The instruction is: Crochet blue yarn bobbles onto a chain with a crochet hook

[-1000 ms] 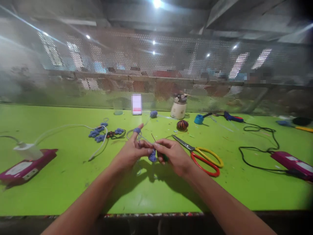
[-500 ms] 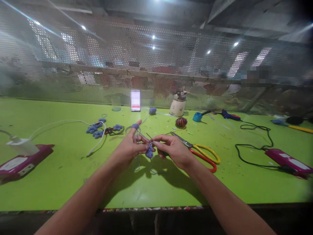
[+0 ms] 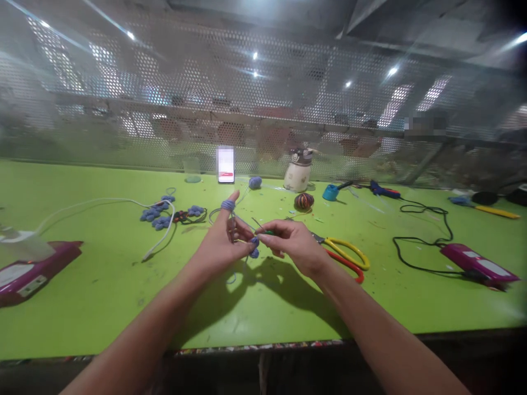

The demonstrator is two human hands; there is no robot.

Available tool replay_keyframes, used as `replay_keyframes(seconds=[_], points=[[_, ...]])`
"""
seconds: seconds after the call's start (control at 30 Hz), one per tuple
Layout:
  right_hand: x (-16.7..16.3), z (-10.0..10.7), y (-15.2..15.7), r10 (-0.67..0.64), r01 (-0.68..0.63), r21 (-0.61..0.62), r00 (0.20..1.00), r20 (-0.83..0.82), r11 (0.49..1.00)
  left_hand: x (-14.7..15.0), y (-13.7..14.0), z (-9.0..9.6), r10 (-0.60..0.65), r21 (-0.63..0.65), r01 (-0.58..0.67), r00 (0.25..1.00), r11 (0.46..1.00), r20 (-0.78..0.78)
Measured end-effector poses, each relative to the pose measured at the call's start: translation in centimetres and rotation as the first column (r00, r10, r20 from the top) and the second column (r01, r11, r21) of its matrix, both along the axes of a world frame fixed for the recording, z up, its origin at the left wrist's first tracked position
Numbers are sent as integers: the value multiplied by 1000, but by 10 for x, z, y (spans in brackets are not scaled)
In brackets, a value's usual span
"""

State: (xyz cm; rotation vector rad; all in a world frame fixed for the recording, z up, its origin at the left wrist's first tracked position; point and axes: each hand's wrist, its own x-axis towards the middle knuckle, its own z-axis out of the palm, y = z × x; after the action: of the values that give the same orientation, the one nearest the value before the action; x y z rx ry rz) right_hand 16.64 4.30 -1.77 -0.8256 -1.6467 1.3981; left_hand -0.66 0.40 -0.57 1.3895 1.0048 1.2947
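Note:
Over the green table, my left hand (image 3: 222,241) pinches a small blue-purple crochet piece (image 3: 254,252) between thumb and fingers. Its index finger points up with blue-purple yarn (image 3: 228,204) wound round it. The yarn trails back towards a small ball of blue-purple yarn (image 3: 255,182). My right hand (image 3: 298,244) is closed on a crochet hook (image 3: 269,232) with a green handle, whose thin metal shaft slants up and left, close to the piece. The fingers partly cover the piece, so I cannot tell whether the hook sits in a stitch. Scissors (image 3: 348,249) lie beside my right wrist.
At left lie blue crocheted flowers (image 3: 160,221), a white cable (image 3: 170,230) and a magenta power strip (image 3: 37,274). Behind stand a lit phone (image 3: 226,165), a bottle (image 3: 298,174) and a dark multicoloured yarn ball (image 3: 303,201). Another magenta power strip (image 3: 477,262) and a glue gun (image 3: 384,190) lie at right.
The crochet piece has turned and dropped further behind my fingers, showing less. My right hand has tilted, showing more of the green handle. The whole view has shifted slightly.

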Motion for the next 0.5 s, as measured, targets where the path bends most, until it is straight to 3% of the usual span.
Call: replay_keyframes(seconds=[0.27,0.5], points=[[-1,2,-3,-29,25,44,995,92,999,5,0,0,51,36,-49,997,998,-54],[4,10,-7,17,-21,19,979,205,1000,0,-1,5,-9,-140,21,996,990,85]])
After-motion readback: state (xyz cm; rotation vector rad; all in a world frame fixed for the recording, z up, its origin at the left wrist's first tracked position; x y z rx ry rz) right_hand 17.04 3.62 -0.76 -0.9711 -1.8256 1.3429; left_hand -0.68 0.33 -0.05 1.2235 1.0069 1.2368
